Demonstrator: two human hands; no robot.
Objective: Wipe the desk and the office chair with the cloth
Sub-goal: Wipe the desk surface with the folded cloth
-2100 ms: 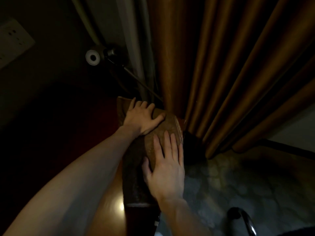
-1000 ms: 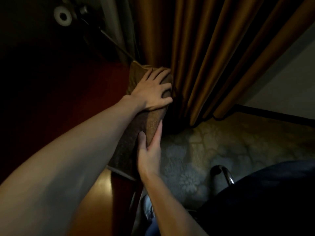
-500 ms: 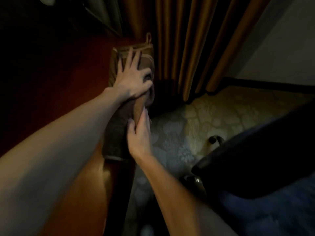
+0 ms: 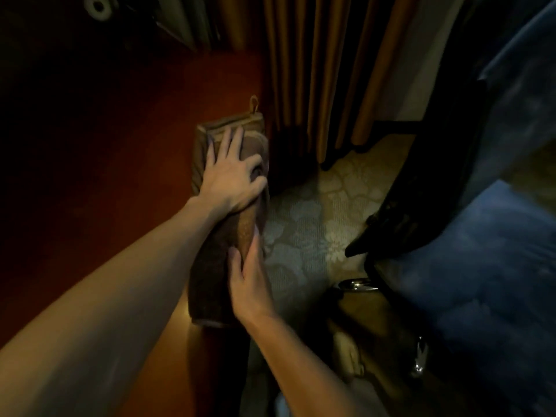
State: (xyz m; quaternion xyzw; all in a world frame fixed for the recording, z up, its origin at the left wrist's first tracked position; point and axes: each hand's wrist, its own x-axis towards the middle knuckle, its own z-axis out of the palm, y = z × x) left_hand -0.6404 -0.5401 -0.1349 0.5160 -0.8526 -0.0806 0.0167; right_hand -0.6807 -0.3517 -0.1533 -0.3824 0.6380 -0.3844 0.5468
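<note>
A brown cloth (image 4: 210, 278) with a small hanging loop lies along the right edge of the dark red-brown desk (image 4: 126, 152). My left hand (image 4: 231, 173) presses flat on its far part, fingers spread, thumb curled over the desk's edge. Nearer to me, my right hand (image 4: 248, 275) lies on the cloth's right side at the desk's edge, fingers together. The office chair (image 4: 469, 266), dark with a blue seat, stands at the right; a chrome part of its frame (image 4: 358, 285) shows below the seat.
Golden-brown curtains (image 4: 325, 70) hang just behind the desk's far right corner. A patterned carpet (image 4: 313, 230) covers the floor between desk and chair. A small white round object (image 4: 97, 6) sits at the far left top.
The view has swung right and the chair has come into sight. Both hands slid the cloth along the desk's right edge; my right hand turned from flat on top to the cloth's side.
</note>
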